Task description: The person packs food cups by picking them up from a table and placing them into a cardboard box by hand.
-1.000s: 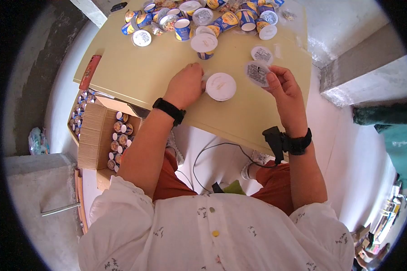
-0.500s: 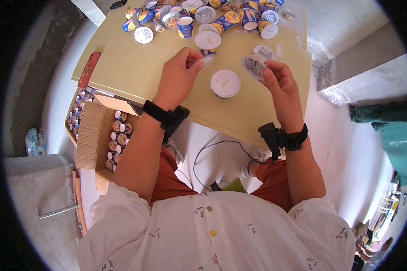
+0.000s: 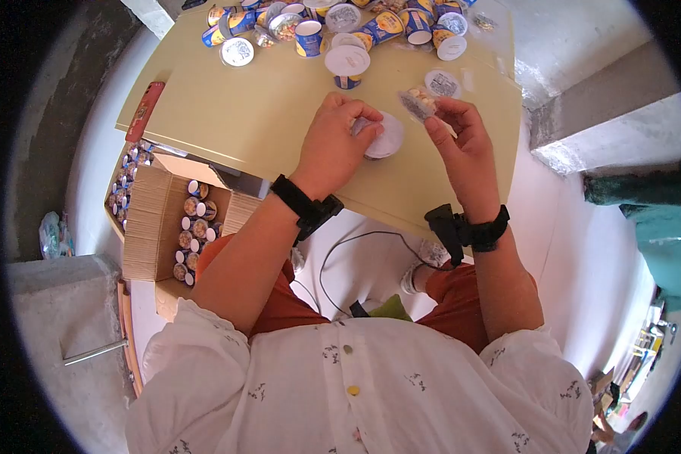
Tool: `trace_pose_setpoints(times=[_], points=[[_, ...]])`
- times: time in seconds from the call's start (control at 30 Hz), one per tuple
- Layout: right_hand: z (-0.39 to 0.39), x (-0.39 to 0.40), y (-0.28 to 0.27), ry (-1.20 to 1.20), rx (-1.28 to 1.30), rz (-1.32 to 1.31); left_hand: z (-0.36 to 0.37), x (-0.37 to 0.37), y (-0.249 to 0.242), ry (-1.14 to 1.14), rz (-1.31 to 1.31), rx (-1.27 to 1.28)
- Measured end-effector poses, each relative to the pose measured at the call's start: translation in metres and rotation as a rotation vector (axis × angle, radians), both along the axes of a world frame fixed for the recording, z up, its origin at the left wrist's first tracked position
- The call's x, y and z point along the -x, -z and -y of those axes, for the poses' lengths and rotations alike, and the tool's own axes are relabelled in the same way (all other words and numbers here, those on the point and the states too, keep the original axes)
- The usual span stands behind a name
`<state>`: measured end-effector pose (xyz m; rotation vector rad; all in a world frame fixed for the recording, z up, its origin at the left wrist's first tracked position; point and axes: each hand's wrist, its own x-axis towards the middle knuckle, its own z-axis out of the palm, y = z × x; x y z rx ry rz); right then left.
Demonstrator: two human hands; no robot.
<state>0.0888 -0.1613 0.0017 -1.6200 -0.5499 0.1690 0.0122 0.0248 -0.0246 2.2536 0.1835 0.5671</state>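
I see my left hand [image 3: 333, 144] resting on a cup with a white lid [image 3: 384, 136] in the middle of the yellow table [image 3: 242, 113]. The fingers curl over the near edge of the lid and press on it. My right hand [image 3: 461, 147] is lifted just beside the cup, on its right. Its fingertips pinch a small clear packet [image 3: 418, 102] with little bits inside. Another cup with a white lid [image 3: 347, 62] stands farther back. Behind it lies a pile of blue cups [image 3: 333, 19], some tipped over. A loose lid [image 3: 441, 82] lies flat near the packet. On the floor to the left is a cardboard box [image 3: 159, 219] with more cups inside.
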Motion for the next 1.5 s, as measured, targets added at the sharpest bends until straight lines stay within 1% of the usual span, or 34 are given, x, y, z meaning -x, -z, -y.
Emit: trace_pose_setpoints(times=[0.1, 0.2, 0.27, 0.3, 0.37, 0.4, 0.47, 0.5, 0.57, 0.6, 0.67, 0.77, 0.9, 1.0, 1.07, 1.17, 1.3, 1.37, 1.5], points=[[-0.002, 0.003, 0.002, -0.034, -0.006, 0.002, -0.004, -0.002, 0.005, 0.013, -0.007, -0.007], [-0.006, 0.006, 0.008, -0.085, -0.077, 0.049, -0.005, 0.000, 0.000, -0.001, -0.044, 0.023], [-0.008, 0.008, 0.008, -0.089, -0.049, 0.143, -0.007, 0.000, -0.006, -0.002, -0.149, 0.108], [-0.008, 0.008, 0.009, -0.089, -0.050, 0.142, -0.010, 0.000, -0.004, -0.002, -0.150, 0.107], [-0.011, 0.008, 0.012, -0.096, -0.008, 0.233, -0.018, -0.002, -0.001, 0.023, -0.205, 0.313], [-0.011, 0.009, 0.012, -0.097, -0.008, 0.232, -0.019, -0.002, 0.001, 0.022, -0.206, 0.313], [-0.013, 0.012, 0.012, -0.118, 0.028, 0.297, -0.019, 0.000, -0.006, -0.061, -0.216, 0.416], [-0.014, 0.012, 0.012, -0.118, 0.028, 0.297, -0.017, 0.000, -0.008, -0.061, -0.216, 0.416], [-0.016, 0.015, 0.012, -0.132, 0.142, 0.482, -0.014, 0.003, -0.012, 0.000, -0.181, 0.528], [-0.017, 0.017, 0.012, -0.135, 0.139, 0.480, -0.014, 0.004, -0.011, -0.004, -0.182, 0.526], [-0.019, 0.020, 0.011, -0.172, 0.209, 0.527, -0.014, 0.004, -0.009, 0.094, -0.234, 0.612], [-0.019, 0.021, 0.017, -0.210, 0.271, 0.556, -0.013, 0.005, -0.007, 0.127, -0.243, 0.650], [-0.018, 0.022, 0.018, -0.207, 0.303, 0.558, -0.014, 0.006, -0.007, 0.149, -0.261, 0.637], [-0.014, 0.021, 0.013, -0.224, 0.295, 0.524, -0.014, 0.005, -0.004, 0.170, -0.228, 0.606], [-0.013, 0.020, 0.014, -0.198, 0.266, 0.531, -0.012, 0.010, -0.009, 0.251, -0.199, 0.415], [-0.013, 0.020, 0.017, -0.195, 0.253, 0.508, -0.009, 0.011, -0.005, 0.281, -0.199, 0.361], [-0.013, 0.018, 0.016, -0.211, 0.260, 0.519, -0.011, 0.009, -0.003, 0.260, -0.205, 0.317], [-0.011, 0.018, 0.017, -0.228, 0.257, 0.460, -0.010, 0.011, -0.006, 0.258, -0.216, 0.313], [-0.010, 0.017, 0.021, -0.220, 0.252, 0.487, -0.009, 0.014, -0.007, 0.252, -0.216, 0.294]])
